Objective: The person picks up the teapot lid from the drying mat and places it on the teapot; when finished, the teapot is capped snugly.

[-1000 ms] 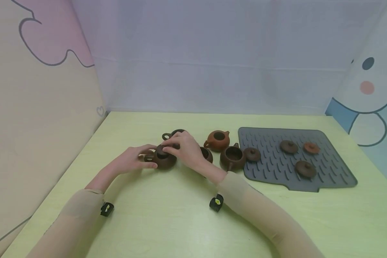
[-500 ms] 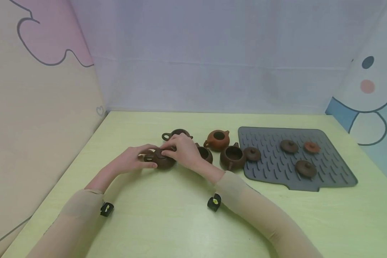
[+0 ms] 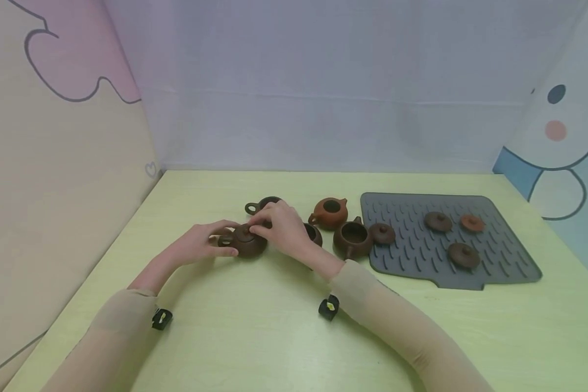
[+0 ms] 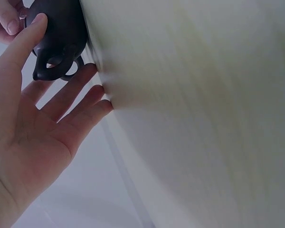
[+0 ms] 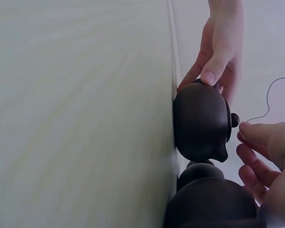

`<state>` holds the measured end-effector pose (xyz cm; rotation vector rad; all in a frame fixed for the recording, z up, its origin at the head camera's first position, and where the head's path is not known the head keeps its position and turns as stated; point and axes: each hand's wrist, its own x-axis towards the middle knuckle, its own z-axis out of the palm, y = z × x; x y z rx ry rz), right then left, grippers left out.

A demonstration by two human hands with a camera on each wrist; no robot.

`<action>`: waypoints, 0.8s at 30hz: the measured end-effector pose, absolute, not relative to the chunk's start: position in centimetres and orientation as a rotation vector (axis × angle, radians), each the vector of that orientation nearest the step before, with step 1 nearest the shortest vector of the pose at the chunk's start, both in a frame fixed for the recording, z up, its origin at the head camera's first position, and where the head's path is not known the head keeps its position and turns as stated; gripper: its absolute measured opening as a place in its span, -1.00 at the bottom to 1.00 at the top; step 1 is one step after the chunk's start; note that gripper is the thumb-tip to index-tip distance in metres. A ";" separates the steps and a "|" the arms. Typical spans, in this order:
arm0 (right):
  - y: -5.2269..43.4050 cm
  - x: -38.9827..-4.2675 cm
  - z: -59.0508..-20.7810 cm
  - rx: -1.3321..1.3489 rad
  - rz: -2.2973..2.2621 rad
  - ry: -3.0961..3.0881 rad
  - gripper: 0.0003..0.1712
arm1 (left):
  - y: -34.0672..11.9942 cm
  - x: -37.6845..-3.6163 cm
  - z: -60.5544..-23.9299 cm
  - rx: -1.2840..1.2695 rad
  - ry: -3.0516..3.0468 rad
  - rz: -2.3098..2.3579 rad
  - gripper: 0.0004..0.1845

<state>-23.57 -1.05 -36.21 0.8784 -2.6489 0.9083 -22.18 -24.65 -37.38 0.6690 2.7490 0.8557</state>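
My left hand steadies the dark teapot; my right hand, grip released, has seated its lid. Next, I judge, another lid.

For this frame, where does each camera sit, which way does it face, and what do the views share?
Head: sits above, looking forward and down at the green table; both forearms, left hand and right hand show around the dark brown teapot.
Left wrist: beside the tabletop, facing that hand's open palm and the teapot.
Right wrist: low along the table, facing the teapot; right fingertips near its lid knob.
Shared: all three show the teapot and both hands.
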 end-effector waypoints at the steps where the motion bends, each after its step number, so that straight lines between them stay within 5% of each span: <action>1: -0.9 -23.6 -36.2 0.875 0.912 -2.645 -0.85 | -24.7 -22.2 -37.4 0.667 2.749 0.855 -0.31; 24: 4.4 -22.4 -35.8 0.784 0.943 -2.437 -0.92 | -23.9 -22.1 -37.3 0.688 2.793 0.843 -0.03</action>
